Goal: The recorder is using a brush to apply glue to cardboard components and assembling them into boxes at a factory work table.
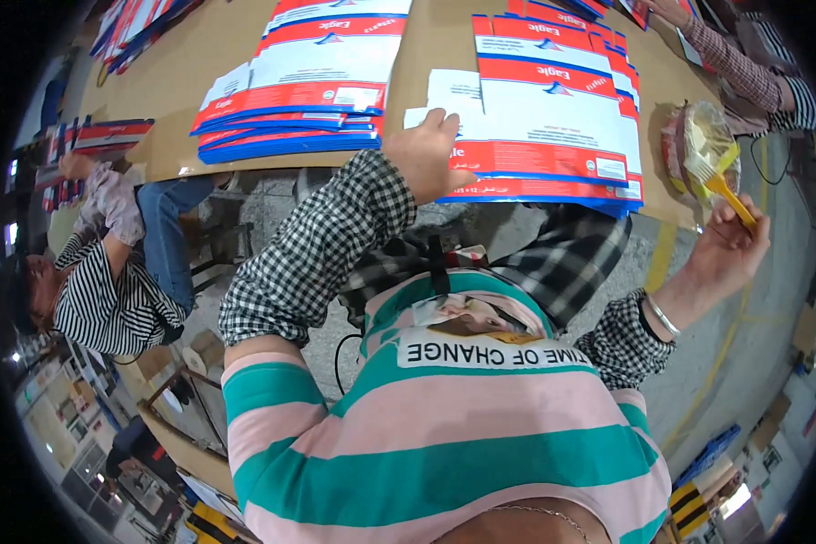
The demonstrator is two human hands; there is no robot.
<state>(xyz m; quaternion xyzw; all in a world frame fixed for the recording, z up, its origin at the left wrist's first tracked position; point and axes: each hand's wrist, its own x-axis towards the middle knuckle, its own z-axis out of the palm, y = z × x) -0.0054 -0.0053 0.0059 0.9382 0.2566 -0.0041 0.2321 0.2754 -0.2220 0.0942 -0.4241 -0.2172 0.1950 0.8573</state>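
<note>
Printed flat cartons in red, white and blue lie fanned in a stack [553,136] at the table's front edge. My left hand [423,156] is closed at the left edge of the nearest carton, beside its white flap [453,91]; the palm side is hidden. On the right, my right hand [733,234] grips a yellow-handled brush [727,192] with pale bristles. The brush head is over a round tub [678,150] lined with clear plastic, at the table's right edge. What the tub holds is hard to make out.
Another stack of the same cartons [308,82] stands left of my left hand. The brown table [168,118] spans the front. A person in striped clothing [118,304] sits at the left with more cartons. Another person's checked sleeve [730,68] reaches in at the far right.
</note>
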